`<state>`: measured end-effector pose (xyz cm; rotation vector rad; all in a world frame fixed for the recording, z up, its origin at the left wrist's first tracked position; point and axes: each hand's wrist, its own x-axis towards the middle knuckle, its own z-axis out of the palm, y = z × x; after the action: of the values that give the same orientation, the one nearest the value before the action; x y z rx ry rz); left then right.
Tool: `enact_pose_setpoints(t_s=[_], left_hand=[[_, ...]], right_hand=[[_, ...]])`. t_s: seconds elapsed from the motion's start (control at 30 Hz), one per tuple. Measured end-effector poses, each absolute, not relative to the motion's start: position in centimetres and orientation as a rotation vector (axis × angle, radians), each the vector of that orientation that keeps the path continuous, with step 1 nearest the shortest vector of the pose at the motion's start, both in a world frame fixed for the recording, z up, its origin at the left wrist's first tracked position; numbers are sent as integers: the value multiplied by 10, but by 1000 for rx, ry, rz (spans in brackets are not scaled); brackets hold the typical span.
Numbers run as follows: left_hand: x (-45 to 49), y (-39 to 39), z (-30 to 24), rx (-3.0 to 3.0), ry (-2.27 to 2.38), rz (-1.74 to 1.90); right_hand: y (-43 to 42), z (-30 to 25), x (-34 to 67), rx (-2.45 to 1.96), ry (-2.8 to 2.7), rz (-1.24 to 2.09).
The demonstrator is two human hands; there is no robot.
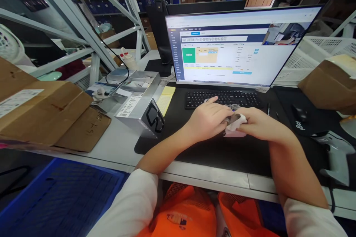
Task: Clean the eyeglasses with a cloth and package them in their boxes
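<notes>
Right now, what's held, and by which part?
Left hand and right hand hold a small whitish wrapper between them, by its sides; fingers hide the exact grip.

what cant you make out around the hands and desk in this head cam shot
All in the head view:
- Pale crumpled piece: the left hand and right hand cover much of it; what it is cannot be told.
- Keyboard: some front keys hidden behind the hands.
- Monitor: smallest text too small and blurred.
- Blue crate: cut off by the picture's edge.
</notes>
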<state>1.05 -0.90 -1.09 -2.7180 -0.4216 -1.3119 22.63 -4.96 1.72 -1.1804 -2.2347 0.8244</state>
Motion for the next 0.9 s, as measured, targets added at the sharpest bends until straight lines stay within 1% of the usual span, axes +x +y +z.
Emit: enact_pose_setpoints(t_s=[0.1,0.17,0.27,0.37,0.53,0.73,0.9], left_hand=[[5,-8,-5,-2648,-484,-1411],[3,-7,-3,-2628,-489,-1438],[3,-5,-3,-2675,-445,-1421],[1,-1,-3,-2773,-532,-1393],[-3,5,-1,-2803,-732,-1588],[-5,10,-4,-2693,-731,-1739],[-5,13,-6,-2629,-677,-1875]], right_hand=[[-51,17,222,-1216,-2074,680],[-50,16,220,-1215,-2047,641],[-47,15,224,-1216,-2166,766],[-45,19,237,-1251,-2242,921],[-44,25,260,-1300,-2124,903],[-43,25,271,-1235,-2019,999],[-44,22,276,-1122,-1813,1067]])
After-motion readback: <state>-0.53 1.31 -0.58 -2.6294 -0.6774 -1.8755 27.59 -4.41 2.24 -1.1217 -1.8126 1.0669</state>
